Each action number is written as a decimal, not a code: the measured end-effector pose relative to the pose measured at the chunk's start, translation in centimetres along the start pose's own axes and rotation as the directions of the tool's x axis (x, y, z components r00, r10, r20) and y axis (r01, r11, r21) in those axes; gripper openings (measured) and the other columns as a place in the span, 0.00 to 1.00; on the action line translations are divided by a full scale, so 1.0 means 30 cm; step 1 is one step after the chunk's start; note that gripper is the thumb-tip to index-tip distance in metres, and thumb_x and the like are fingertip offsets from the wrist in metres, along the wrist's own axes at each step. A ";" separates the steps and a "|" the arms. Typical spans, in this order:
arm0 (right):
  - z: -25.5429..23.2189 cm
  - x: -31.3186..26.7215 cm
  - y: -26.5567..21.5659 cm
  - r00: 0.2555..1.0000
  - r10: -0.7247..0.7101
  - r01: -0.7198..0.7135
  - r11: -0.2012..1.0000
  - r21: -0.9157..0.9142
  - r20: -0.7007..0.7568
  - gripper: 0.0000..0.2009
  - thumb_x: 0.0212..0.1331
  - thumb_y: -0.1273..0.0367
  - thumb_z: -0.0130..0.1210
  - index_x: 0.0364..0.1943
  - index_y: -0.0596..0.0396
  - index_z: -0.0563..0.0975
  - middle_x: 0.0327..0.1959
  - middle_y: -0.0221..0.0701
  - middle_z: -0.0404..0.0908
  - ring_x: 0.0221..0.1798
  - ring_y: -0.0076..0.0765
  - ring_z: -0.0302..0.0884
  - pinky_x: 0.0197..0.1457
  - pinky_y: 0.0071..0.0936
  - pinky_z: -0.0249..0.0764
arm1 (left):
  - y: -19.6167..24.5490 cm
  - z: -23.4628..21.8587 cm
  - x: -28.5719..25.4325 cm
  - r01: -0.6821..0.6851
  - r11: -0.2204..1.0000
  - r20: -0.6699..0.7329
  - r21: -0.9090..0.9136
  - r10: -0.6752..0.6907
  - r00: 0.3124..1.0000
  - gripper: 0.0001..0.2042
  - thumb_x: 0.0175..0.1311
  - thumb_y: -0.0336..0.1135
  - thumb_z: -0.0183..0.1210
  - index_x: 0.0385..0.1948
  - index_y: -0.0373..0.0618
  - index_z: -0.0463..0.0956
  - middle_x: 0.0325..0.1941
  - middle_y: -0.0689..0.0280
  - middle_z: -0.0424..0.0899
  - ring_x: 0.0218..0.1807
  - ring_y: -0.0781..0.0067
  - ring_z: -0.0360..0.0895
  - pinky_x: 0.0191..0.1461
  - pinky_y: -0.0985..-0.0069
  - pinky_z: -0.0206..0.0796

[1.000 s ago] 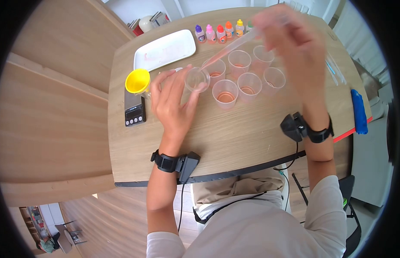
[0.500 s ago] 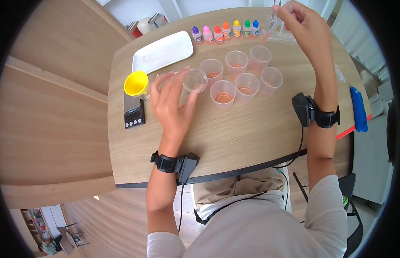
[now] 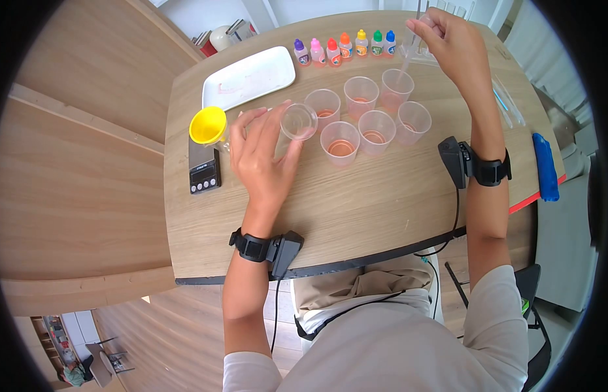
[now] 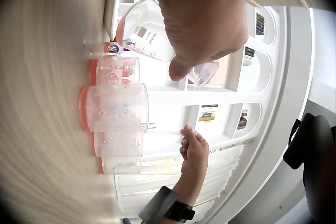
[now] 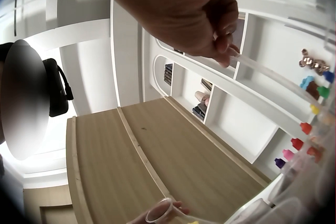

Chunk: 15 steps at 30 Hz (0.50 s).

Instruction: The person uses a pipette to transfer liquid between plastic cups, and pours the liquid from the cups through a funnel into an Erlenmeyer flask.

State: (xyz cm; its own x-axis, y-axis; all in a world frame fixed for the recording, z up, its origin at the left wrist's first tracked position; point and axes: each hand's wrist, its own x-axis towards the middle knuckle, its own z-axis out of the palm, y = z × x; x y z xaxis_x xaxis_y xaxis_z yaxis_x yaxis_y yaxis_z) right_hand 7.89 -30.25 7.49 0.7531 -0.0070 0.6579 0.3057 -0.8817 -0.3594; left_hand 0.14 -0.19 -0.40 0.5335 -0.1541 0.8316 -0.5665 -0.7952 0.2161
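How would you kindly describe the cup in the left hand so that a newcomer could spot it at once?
On the wooden table, find the white tray, then the left hand just below it in the head view. That hand holds a clear plastic cup, left of six similar cups. Those six stand on the table; this one alone is gripped.

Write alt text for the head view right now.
A person's left hand holds a clear cup, the right hand a slim clear pipette, above a wood-grain table. Six more cups, some visibly holding reddish liquid, stand there, with seven colour-capped bottles and a white tray farther back.
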 end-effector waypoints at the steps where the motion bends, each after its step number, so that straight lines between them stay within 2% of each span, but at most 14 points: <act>1: 0.002 0.000 0.001 1.000 -0.009 0.009 1.000 0.000 -0.012 0.18 0.60 0.56 0.60 0.24 0.56 0.76 0.13 0.25 0.67 0.17 0.23 0.60 0.23 0.26 0.56 | 0.001 0.000 0.000 0.000 1.000 0.004 0.006 0.000 1.000 0.24 0.38 0.30 0.76 0.44 0.46 0.83 0.41 0.64 0.85 0.48 0.62 0.76 0.53 0.68 0.67; 8: 0.002 -0.002 -0.005 0.999 -0.042 0.042 0.999 0.003 -0.005 0.16 0.61 0.57 0.59 0.25 0.55 0.77 0.14 0.25 0.68 0.18 0.22 0.60 0.23 0.25 0.57 | 0.003 0.002 0.002 -0.003 1.000 -0.002 0.009 0.003 1.000 0.24 0.38 0.30 0.76 0.44 0.46 0.83 0.41 0.65 0.85 0.48 0.62 0.76 0.53 0.68 0.67; 10: -0.016 -0.007 -0.042 0.999 0.042 -0.043 0.997 0.066 0.016 0.14 0.61 0.60 0.60 0.26 0.56 0.78 0.16 0.24 0.72 0.20 0.19 0.62 0.24 0.23 0.58 | -0.001 0.005 -0.001 -0.003 1.000 -0.008 0.000 0.003 1.000 0.24 0.38 0.28 0.75 0.44 0.46 0.83 0.42 0.65 0.85 0.48 0.62 0.76 0.54 0.68 0.67; 11: -0.043 -0.011 -0.084 0.999 0.042 -0.043 0.997 0.066 0.017 0.14 0.61 0.60 0.60 0.26 0.56 0.78 0.16 0.24 0.72 0.20 0.19 0.62 0.24 0.23 0.58 | 0.000 0.004 -0.001 -0.003 1.000 -0.008 0.000 0.003 1.000 0.24 0.38 0.28 0.75 0.44 0.46 0.83 0.42 0.65 0.85 0.48 0.62 0.76 0.54 0.68 0.67; 13: -0.113 -0.024 -0.186 0.996 0.031 0.003 0.929 0.369 -0.086 0.12 0.61 0.65 0.59 0.24 0.58 0.78 0.16 0.24 0.74 0.18 0.17 0.68 0.22 0.18 0.61 | 0.003 -0.002 0.001 0.006 1.000 -0.002 -0.011 -0.006 1.000 0.24 0.39 0.27 0.74 0.45 0.47 0.83 0.43 0.67 0.86 0.48 0.62 0.76 0.54 0.68 0.66; 14: -0.128 -0.034 -0.207 0.996 0.030 0.004 0.929 0.370 -0.085 0.12 0.61 0.65 0.59 0.24 0.58 0.78 0.16 0.24 0.74 0.18 0.17 0.68 0.22 0.18 0.61 | 0.003 -0.003 0.001 0.008 1.000 -0.002 -0.010 -0.008 1.000 0.24 0.39 0.27 0.74 0.45 0.47 0.83 0.43 0.67 0.86 0.48 0.62 0.76 0.54 0.68 0.66; 15: -0.139 -0.044 -0.223 0.993 0.056 0.007 0.854 0.521 -0.104 0.12 0.62 0.65 0.58 0.25 0.57 0.78 0.16 0.23 0.73 0.18 0.16 0.67 0.21 0.16 0.60 | 0.004 -0.004 0.001 0.001 1.000 -0.014 -0.008 -0.001 1.000 0.24 0.39 0.26 0.73 0.45 0.47 0.82 0.43 0.67 0.86 0.48 0.62 0.76 0.55 0.68 0.66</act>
State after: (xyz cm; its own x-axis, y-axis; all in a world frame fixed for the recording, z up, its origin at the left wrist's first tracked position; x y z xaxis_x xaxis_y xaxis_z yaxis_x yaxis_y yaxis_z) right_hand 2.42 -26.31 11.80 0.7043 -0.1051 0.7020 0.5694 -0.5070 -0.6471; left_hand 0.01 -0.23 -0.29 0.5252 -0.1449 0.8386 -0.5713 -0.7904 0.2212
